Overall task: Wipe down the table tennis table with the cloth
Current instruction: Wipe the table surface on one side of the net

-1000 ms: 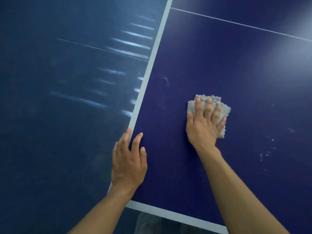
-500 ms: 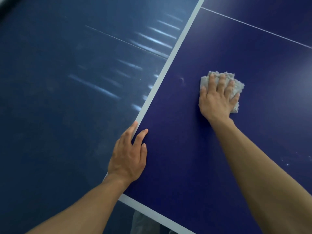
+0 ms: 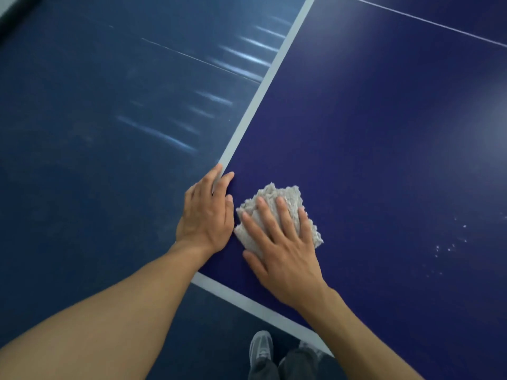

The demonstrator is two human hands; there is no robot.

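The dark blue table tennis table (image 3: 370, 138) fills the right of the view, with a pale line along its left and near edges. A folded grey cloth (image 3: 279, 200) lies flat on it near the near-left corner. My right hand (image 3: 282, 248) presses down on the cloth with straight, spread fingers. My left hand (image 3: 207, 215) rests flat on the table's left edge, fingers over the pale line, just beside the cloth.
The blue floor (image 3: 96, 119) with pale streaks lies to the left, below the table's edge. My grey shoes (image 3: 260, 349) stand at the near edge. Small white specks (image 3: 450, 242) dot the table to the right of the cloth.
My right hand has drawn the cloth back toward me and leftward, from mid-table to the near-left corner beside my left hand. The left hand stays on the edge.
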